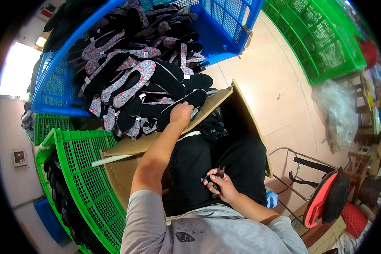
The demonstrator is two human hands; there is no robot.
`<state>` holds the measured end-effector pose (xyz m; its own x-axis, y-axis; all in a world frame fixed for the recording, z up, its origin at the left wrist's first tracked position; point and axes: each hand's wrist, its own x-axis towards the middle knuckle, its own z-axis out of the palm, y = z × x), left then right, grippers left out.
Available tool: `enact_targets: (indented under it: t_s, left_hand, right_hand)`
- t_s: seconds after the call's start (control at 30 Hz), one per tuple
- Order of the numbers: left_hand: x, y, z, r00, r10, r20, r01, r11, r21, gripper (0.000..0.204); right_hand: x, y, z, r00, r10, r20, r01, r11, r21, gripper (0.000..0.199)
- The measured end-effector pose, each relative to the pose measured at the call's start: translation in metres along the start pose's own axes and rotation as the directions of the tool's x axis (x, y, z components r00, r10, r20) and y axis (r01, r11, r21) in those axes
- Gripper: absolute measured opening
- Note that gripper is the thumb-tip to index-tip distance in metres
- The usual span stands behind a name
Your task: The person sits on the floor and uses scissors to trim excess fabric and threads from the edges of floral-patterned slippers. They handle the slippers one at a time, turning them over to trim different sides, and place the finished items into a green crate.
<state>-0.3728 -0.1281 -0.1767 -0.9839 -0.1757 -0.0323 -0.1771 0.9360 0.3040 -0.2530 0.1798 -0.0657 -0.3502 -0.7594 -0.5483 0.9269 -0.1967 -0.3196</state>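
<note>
So the left hand (181, 113) is stretched out to about 12 o'clock, fingers curled down over a black shoe sole (180, 106) at the near edge of a big heap of floral and black shoe pieces (131, 76) spilling out of a tipped blue crate (55, 91). The right hand (219, 186) rests on the lap, clenched round small scissors (218, 175), blades pointing up.

Honestly I'd take just that top sole, pinch it by the end and lift it straight off so the loose ones beside it don't slide. Keep the scissor tips turned away from the thigh.

A cardboard sheet (216, 103) props up the pile's edge. Green crates (86, 178) crowd in at 8 o'clock, another (326, 46) at 2, and a red-and-black stool (326, 199) sits at 4.
</note>
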Motion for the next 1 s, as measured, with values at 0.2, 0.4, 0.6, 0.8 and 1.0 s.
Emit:
enact_targets:
  t_s: [0.2,0.4,0.6,0.8,1.0]
  left_hand:
    - [0.006,-0.007,0.03,0.993,-0.095,-0.068,0.094,0.995,-0.024,0.011]
    - [-0.003,-0.011,0.006,0.929,-0.353,0.113,0.359,0.784,-0.505,0.012]
    - [-0.041,-0.022,-0.045,0.848,-0.385,0.365,0.3,-0.219,-0.928,0.011]
    - [-0.068,-0.022,-0.095,0.869,-0.292,0.4,0.205,-0.523,-0.827,0.009]
    - [-0.074,0.025,-0.128,0.891,-0.25,0.379,0.311,-0.27,-0.911,0.012]
  right_hand:
    - [0.002,-0.002,0.001,1.0,0.007,-0.001,-0.007,1.0,0.008,0.015]
    - [0.0,-0.002,-0.003,1.0,0.006,0.005,-0.006,1.0,0.018,0.015]
    - [0.002,-0.001,-0.005,0.999,-0.019,0.044,0.017,0.999,0.031,0.015]
    - [0.002,0.002,-0.004,0.997,-0.041,0.067,0.037,0.997,0.071,0.015]
    - [-0.002,0.002,-0.001,0.996,-0.057,0.073,0.052,0.997,0.061,0.014]
